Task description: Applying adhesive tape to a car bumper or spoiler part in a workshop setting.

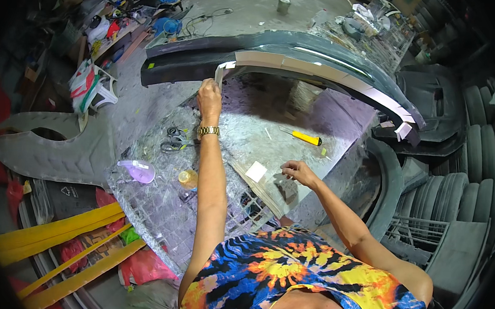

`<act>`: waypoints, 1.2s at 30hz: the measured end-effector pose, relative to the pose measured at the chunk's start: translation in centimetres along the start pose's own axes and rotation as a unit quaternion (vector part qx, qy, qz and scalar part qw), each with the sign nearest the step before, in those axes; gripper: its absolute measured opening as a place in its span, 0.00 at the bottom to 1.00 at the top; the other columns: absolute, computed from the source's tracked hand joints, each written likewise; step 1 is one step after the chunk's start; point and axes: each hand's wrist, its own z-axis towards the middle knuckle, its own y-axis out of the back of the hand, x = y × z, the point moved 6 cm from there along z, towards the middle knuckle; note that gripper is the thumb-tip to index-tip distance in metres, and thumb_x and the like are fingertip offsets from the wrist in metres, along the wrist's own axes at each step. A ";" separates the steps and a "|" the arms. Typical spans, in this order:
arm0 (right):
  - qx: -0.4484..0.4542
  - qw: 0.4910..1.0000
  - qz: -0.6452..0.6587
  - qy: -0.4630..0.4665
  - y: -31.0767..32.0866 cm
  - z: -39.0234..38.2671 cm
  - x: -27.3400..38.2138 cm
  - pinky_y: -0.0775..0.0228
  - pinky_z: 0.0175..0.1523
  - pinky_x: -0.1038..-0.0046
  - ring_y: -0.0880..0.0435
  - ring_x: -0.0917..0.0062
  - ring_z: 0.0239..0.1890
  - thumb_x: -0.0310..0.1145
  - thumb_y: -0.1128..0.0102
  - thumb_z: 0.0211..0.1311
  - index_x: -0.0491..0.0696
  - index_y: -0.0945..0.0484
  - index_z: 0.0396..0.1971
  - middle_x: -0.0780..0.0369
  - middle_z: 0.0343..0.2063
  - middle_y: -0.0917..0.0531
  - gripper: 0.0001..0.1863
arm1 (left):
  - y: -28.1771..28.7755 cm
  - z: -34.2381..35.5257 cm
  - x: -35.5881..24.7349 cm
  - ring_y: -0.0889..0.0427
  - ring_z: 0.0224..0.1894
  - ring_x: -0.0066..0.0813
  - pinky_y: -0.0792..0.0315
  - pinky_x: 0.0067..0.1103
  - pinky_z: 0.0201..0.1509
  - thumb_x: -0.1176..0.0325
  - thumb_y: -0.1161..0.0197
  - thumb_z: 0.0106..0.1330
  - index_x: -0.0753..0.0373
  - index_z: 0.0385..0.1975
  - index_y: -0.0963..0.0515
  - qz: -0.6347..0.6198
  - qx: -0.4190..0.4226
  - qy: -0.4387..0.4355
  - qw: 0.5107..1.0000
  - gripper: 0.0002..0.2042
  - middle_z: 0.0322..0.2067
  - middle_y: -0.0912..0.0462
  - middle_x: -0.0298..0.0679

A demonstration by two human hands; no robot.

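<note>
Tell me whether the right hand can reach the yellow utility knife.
Probably yes: the right hand looks empty, the yellow utility knife lies just beyond it, and nothing visible stands between.

We hold our left arm (pixel 208 186) nearly straight toward the worktop's (pixel 344 107) far edge, left hand (pixel 210 99) curled closed (wrist in line with forearm); our right arm (pixel 341 217) bends slightly, right hand (pixel 302 175) loosely half-open near the right edge.

This is a vehicle-body workshop: a dusty worktable (pixel 241 140) at the centre, a long bumper (pixel 277 40) near twelve o'clock, a grey fender (pixel 78 156) at nine, scrap (pixel 130 33) heaped near eleven.
</note>
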 end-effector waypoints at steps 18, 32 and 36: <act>-0.039 0.998 0.007 0.055 0.4 1.0 0.5 0.24 0.34 0.75 0.18 0.79 0.27 0.34 0.42 0.58 0.40 0.20 0.34 0.60 0.27 0.17 0.12 | -1.2 0.9 2.5 0.21 0.40 0.55 0.29 0.38 0.46 0.68 0.44 0.63 0.73 0.37 0.21 0.065 0.005 -0.102 0.993 0.13 0.37 0.18 0.55; -0.050 0.997 -0.002 0.061 0.4 1.2 -0.7 0.25 0.32 0.74 0.18 0.78 0.25 0.35 0.41 0.57 0.40 0.19 0.33 0.61 0.25 0.17 0.13 | -1.5 0.4 3.7 0.21 0.38 0.54 0.29 0.38 0.43 0.71 0.44 0.62 0.74 0.37 0.21 0.108 0.005 -0.087 0.990 0.12 0.36 0.19 0.54; -0.050 0.998 0.016 0.045 0.2 0.9 -1.3 0.26 0.33 0.75 0.20 0.80 0.26 0.35 0.42 0.59 0.40 0.19 0.37 0.61 0.28 0.17 0.14 | -1.6 0.5 2.7 0.23 0.31 0.54 0.30 0.38 0.35 0.68 0.42 0.60 0.69 0.24 0.23 0.056 -0.010 -0.107 0.993 0.10 0.27 0.20 0.52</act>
